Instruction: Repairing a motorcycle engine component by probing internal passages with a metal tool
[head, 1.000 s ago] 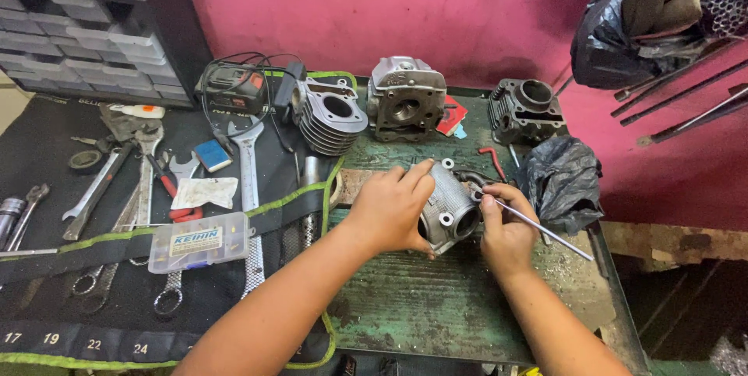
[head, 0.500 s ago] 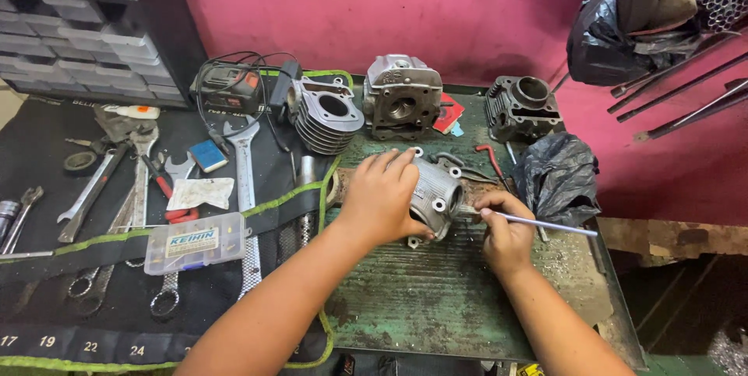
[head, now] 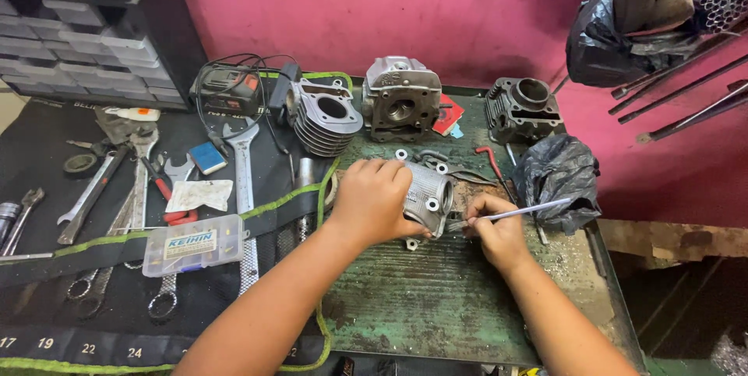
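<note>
My left hand (head: 372, 201) grips a grey metal engine cylinder head (head: 428, 198) lying on its side on the worn green metal table (head: 436, 306). My right hand (head: 492, 229) holds a thin metal rod (head: 522, 211) like a pen. The rod's tip touches the face of the cylinder head near its lower right edge. Small washers (head: 401, 155) lie on the table just behind the part.
A finned cylinder (head: 323, 116), another cylinder head (head: 400, 98) and a dark cylinder block (head: 523, 108) stand at the back. A black plastic bag (head: 555, 177) lies to the right. Wrenches (head: 245, 181) and a clear parts box (head: 192, 244) lie on the black mat at the left.
The view has shifted a little. My left hand has turned the cylinder head slightly and my right hand has brought the rod's tip lower against its face.
</note>
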